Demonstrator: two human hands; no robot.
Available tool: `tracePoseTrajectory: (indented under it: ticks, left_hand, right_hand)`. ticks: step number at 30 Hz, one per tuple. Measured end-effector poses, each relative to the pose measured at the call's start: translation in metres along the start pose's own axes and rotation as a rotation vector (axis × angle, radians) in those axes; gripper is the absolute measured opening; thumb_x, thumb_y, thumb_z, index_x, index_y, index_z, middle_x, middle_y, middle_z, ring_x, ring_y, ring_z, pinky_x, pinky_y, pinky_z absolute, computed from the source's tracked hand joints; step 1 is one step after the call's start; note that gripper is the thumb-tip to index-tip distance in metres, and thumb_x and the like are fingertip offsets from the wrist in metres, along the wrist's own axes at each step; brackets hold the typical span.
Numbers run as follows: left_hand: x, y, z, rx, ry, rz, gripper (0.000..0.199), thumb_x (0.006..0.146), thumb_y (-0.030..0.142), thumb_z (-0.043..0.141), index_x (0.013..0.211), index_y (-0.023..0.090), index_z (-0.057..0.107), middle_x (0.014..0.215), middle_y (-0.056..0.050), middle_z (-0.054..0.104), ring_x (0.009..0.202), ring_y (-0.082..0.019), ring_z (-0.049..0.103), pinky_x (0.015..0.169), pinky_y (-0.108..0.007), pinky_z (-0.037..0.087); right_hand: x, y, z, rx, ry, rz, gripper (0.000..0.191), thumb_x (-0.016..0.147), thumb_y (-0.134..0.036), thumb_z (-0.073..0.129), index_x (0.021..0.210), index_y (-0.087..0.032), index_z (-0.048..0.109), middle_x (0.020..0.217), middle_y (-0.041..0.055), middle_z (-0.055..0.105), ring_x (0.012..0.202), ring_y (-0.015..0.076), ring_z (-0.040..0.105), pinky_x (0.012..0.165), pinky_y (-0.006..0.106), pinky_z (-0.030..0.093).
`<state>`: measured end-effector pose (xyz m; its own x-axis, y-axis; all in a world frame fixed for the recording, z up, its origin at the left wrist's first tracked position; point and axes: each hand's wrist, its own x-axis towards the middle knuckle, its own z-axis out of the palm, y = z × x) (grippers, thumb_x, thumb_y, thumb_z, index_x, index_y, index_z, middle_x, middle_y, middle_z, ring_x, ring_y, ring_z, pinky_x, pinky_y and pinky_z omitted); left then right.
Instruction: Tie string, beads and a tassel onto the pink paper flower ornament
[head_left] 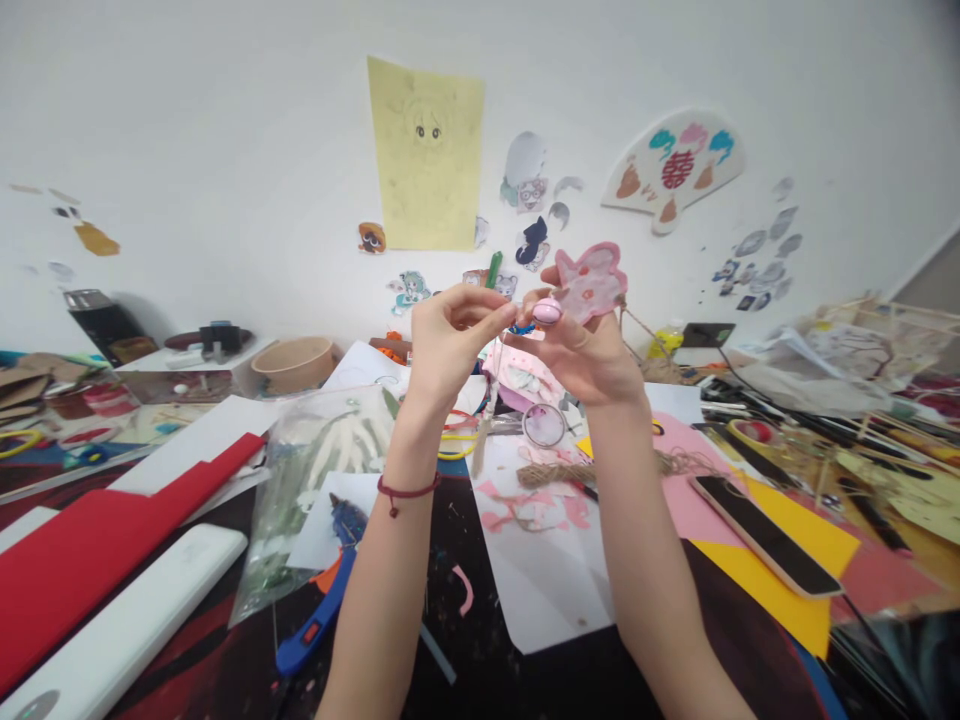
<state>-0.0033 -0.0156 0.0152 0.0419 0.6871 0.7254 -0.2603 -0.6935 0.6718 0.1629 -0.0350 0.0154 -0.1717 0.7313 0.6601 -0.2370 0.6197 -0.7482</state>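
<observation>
My right hand [596, 355] is raised in front of the wall and holds a flat pink cloth-like cutout [592, 280] with rounded lobes and a darker pink rim. A small shiny pink ball [547, 311], like a bell with a seam, sits at the fingertips of that hand. My left hand [461, 330] is closed in a pinch just left of the ball; what lies between its fingertips is too small to make out. Below the hands hangs a pale tassel-like strand [486, 430]. Brown twine [641, 325] trails from the cutout's right side.
Under my hands lies white paper [540, 590] with pink scraps [532, 508] and a twine bundle [559, 470]. A blue cutter [322, 610], plastic bag [300, 480] and white case [142, 620] lie left. A phone [765, 535] rests right. A clay-coloured bowl [294, 362] stands behind.
</observation>
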Motion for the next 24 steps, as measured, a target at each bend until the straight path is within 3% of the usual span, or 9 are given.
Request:
tracePoseTrajectory:
  ticks: [10, 17, 24]
  left_hand:
    - [0.003, -0.011, -0.003, -0.021, -0.119, -0.061, 0.032, 0.073, 0.043, 0.090, 0.084, 0.016, 0.076, 0.074, -0.003, 0.074, 0.070, -0.013, 0.067, 0.065, -0.024, 0.052]
    - [0.005, -0.015, -0.004, 0.094, -0.185, -0.086, 0.020, 0.090, 0.036, 0.075, 0.090, 0.016, 0.074, 0.093, -0.005, 0.073, 0.070, -0.010, 0.061, 0.065, -0.023, 0.050]
    - [0.002, -0.016, -0.008, 0.135, -0.415, -0.180, 0.027, 0.101, 0.040, 0.060, 0.109, 0.016, 0.071, 0.089, -0.006, 0.075, 0.080, -0.013, 0.067, 0.068, -0.024, 0.048]
  right_hand:
    - [0.003, 0.003, 0.002, 0.026, 0.030, -0.022, 0.034, 0.074, -0.044, 0.087, 0.104, -0.038, 0.072, 0.118, -0.0032, 0.069, 0.088, 0.0174, 0.067, 0.093, 0.043, 0.059]
    - [0.005, 0.006, 0.002, -0.130, 0.100, -0.048, 0.036, 0.073, -0.050, 0.086, 0.103, -0.037, 0.071, 0.121, -0.0019, 0.070, 0.109, 0.0254, 0.069, 0.097, 0.048, 0.059]
    - [0.005, 0.001, 0.000, -0.146, 0.100, -0.088, 0.043, 0.072, -0.053, 0.086, 0.107, -0.036, 0.069, 0.122, 0.0005, 0.070, 0.125, 0.0304, 0.066, 0.104, 0.051, 0.058]
